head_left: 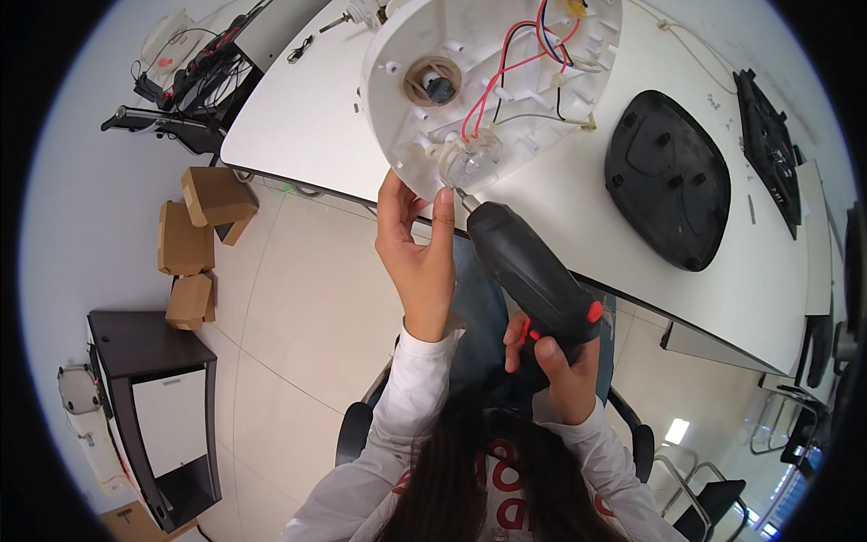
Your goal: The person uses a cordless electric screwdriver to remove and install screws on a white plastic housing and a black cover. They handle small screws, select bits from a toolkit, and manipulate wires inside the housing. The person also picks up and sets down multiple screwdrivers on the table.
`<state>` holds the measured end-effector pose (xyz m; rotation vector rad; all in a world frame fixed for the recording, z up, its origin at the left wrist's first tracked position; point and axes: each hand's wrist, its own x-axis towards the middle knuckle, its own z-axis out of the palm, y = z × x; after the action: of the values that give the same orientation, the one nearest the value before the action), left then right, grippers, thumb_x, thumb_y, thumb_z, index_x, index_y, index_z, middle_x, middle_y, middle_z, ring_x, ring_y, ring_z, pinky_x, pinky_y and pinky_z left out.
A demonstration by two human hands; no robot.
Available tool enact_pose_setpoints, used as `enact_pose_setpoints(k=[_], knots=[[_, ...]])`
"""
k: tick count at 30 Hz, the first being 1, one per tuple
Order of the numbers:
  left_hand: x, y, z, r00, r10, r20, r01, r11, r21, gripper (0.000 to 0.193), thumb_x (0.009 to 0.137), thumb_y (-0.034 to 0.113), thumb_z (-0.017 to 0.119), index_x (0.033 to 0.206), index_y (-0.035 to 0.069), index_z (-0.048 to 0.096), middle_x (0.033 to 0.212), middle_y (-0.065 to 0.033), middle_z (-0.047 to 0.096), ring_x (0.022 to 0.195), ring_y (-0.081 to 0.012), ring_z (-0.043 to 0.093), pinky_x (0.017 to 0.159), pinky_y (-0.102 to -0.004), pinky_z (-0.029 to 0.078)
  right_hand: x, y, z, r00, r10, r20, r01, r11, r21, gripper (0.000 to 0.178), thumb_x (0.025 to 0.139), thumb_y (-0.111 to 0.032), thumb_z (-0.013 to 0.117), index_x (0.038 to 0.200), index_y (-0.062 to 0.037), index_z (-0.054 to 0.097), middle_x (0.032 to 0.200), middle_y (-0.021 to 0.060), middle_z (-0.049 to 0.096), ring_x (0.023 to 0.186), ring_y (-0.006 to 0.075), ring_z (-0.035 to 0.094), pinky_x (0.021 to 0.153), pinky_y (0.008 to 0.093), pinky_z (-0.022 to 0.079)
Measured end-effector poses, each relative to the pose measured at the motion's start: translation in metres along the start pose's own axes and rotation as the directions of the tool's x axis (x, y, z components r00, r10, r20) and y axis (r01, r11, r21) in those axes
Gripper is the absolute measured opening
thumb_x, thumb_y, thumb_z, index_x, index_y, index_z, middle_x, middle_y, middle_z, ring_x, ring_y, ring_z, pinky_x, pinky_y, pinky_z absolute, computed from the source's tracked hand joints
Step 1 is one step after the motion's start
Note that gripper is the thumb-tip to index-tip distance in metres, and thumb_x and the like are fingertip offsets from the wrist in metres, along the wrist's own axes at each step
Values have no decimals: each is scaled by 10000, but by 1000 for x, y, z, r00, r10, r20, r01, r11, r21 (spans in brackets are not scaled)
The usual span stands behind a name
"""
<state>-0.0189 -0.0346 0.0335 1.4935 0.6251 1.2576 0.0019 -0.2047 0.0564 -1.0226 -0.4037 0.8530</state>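
A white plastic housing (397,126), its inside facing up, lies at the table's front edge with red, black and blue wires in it. My left hand (417,257) pinches its near rim, thumb close to a clear round part (471,161) fixed inside. My right hand (571,375) is closed round the grip of a black cordless screwdriver (528,266) with red buttons. Its bit points up and left and meets the housing's near edge beside my left thumb; whether a screw sits under the tip is hidden.
On the white table (307,117), a black rounded cover (668,181) lies right of the housing. Farther right is a flat black panel (768,144); small loose pieces are scattered near it. Cardboard boxes (185,237) and a dark cabinet (153,343) stand on the floor at left.
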Motion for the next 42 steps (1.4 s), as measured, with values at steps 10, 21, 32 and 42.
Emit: enact_pose_setpoints(k=[10, 21, 32, 42], knots=[[0, -4, 1, 1000, 10, -18, -9, 1000, 24, 396, 826, 53, 615, 1190, -12, 474, 1045, -69, 565, 875, -117, 536, 767, -241, 434, 0, 4, -3, 1000, -3, 12, 3, 1000, 23, 447, 808, -160, 612, 1177, -9, 408, 858, 122, 568, 633, 141, 548, 603, 261, 464], [0, -4, 1, 999, 44, -26, -43, 997, 60, 387, 824, 48, 614, 1180, -16, 476, 1020, -56, 570, 844, -107, 537, 732, -231, 443, 1, 5, -2, 1000, -18, 21, 17, 1000, 17, 449, 813, -182, 616, 1171, -7, 408, 858, 124, 565, 630, 144, 547, 608, 263, 461], [1, -3, 3, 998, 53, -28, -51, 997, 56, 362, 824, 38, 604, 1165, -10, 490, 1024, -68, 577, 882, -121, 539, 721, -241, 441, 0, 5, -3, 1000, -12, 11, 11, 1000, 25, 429, 814, -179, 610, 1157, -8, 418, 866, 125, 569, 631, 152, 548, 609, 268, 461], [0, -6, 3, 998, 30, -47, -27, 997, 73, 417, 818, 86, 627, 1206, 6, 495, 1106, -90, 575, 884, -137, 568, 747, -251, 443, 1, 4, -4, 1000, -17, 21, 16, 999, 37, 428, 819, -201, 611, 1153, -6, 429, 859, 121, 572, 624, 153, 549, 605, 268, 460]])
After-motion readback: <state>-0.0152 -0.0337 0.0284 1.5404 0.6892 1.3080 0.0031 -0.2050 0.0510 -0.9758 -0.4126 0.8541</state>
